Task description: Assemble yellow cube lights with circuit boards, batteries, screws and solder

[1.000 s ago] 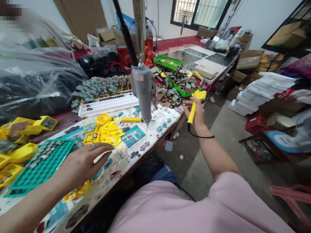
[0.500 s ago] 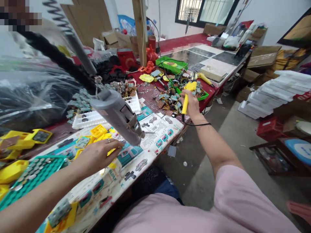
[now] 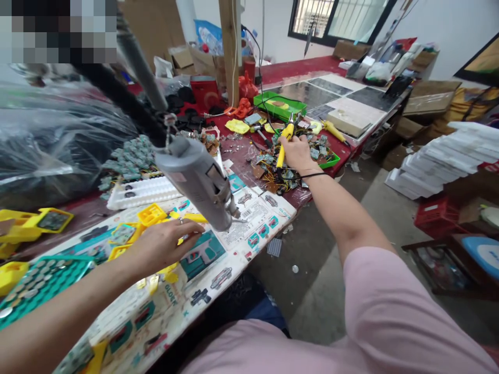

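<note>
My right hand (image 3: pixel 298 154) is stretched out to the far right of the bench, closed around a yellow-handled corded tool (image 3: pixel 282 146), over a heap of small circuit boards (image 3: pixel 273 166) beside a green tray (image 3: pixel 330 161). My left hand (image 3: pixel 163 244) rests palm down on a pile of yellow plastic parts (image 3: pixel 156 218) on the printed paper sheet (image 3: pixel 234 234); its fingers are spread and lightly curled. A grey hanging electric screwdriver (image 3: pixel 198 179) swings tilted just above my left hand, its tip near the paper.
A teal tray (image 3: pixel 35 285) of round cells lies at the left with yellow housings (image 3: pixel 39 223). A white slotted tray (image 3: pixel 144 189), a wooden post (image 3: pixel 230 52), bagged goods (image 3: pixel 50 140) and a second green tray (image 3: pixel 278 104) crowd the bench. Stacked white sheets (image 3: pixel 440 156) lie on the floor.
My right hand carried the yellow tool from the bench edge inward over the circuit boards. The hanging screwdriver swung from upright to tilted. My left hand slid right onto the yellow parts.
</note>
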The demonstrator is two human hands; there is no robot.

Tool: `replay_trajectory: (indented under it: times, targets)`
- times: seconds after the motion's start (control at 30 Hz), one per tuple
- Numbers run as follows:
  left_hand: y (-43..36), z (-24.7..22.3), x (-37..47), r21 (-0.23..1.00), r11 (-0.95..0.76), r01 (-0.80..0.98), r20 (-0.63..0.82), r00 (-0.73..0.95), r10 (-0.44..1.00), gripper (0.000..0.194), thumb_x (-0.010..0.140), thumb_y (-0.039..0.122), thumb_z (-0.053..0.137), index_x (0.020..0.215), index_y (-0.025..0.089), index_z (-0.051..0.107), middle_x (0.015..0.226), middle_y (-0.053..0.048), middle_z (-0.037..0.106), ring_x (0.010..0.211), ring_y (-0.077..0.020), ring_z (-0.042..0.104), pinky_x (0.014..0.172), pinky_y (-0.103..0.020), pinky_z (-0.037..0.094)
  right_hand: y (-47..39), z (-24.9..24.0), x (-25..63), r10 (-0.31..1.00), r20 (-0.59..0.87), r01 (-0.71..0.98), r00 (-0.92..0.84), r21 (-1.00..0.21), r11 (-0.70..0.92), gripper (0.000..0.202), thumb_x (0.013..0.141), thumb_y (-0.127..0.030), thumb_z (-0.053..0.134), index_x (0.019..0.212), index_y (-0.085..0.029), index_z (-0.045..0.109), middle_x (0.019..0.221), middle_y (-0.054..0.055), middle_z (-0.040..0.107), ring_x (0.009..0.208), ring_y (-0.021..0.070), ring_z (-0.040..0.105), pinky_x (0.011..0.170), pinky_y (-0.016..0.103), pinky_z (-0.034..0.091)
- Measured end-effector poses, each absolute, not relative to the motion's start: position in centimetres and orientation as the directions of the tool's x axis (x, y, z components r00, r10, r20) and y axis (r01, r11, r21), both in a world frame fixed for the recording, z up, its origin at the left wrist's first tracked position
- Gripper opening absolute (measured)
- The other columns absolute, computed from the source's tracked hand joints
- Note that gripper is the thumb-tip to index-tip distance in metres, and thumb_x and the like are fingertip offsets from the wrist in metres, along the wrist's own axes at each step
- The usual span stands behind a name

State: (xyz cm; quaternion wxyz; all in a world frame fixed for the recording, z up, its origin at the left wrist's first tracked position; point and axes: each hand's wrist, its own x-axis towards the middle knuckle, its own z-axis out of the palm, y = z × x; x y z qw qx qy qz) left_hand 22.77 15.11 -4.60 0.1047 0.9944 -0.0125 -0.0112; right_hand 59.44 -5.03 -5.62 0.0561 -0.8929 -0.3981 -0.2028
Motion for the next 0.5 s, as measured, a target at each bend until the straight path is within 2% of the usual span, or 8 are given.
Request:
replay_trajectory:
  times: [0.2,0.3,0.4,0.5]
  targets:
    - [15.7,-5.4,22.4,0.258,-0.966,0.013,-0.008,1.0,0.011,0.043,0.097,0.048,0.038,0.105,0.025,0.074,0.105,-0.006,0.077,0.091,-0.0239,0.074,0.08,-0.035,0.058,-4.4,-5.5,59.3,0.677,0.395,0.719,0.621,0.057,-0.693,0.035,0.091,-0.01,0.042,0.119,-0.013,0.063,0.098,0.018,0.07,0.098,0.0275,0.062,0.097,0.048,0.038]
    - [15.7,-5.8,22.5,0.301,-0.953,-0.006,0.034,0.999,0.005,0.045,0.096,0.051,0.039,0.103,0.025,0.074,0.102,-0.006,0.078,0.088,-0.0232,0.074,0.08,-0.034,0.058,-5.4,-4.9,58.8,0.664,0.496,0.766,0.559,-0.003,-0.643,0.034,0.094,-0.014,0.041,0.121,-0.014,0.061,0.101,0.016,0.072,0.101,0.0275,0.064,0.096,0.045,0.041]
    - [15.2,-5.9,22.5,0.331,-0.943,-0.026,0.046,0.999,-0.011,0.041,0.096,0.047,0.039,0.101,0.025,0.074,0.098,-0.005,0.078,0.085,-0.0217,0.074,0.078,-0.032,0.058,-7.2,-4.8,57.9,0.658,0.622,0.865,0.424,-0.064,-0.498,0.029,0.098,-0.023,0.044,0.121,-0.017,0.06,0.107,0.011,0.075,0.102,0.0243,0.068,0.096,0.04,0.047]
    - [13.8,-5.5,22.6,0.382,-0.922,-0.06,0.038,0.998,-0.049,0.038,0.095,0.041,0.041,0.099,0.024,0.074,0.094,-0.005,0.078,0.083,-0.0204,0.073,0.076,-0.03,0.057,-9.2,-5.5,56.5,0.583,0.75,0.924,0.313,-0.098,-0.369,0.025,0.098,-0.033,0.048,0.115,-0.02,0.06,0.109,0.009,0.076,0.101,0.0218,0.072,0.094,0.038,0.054]
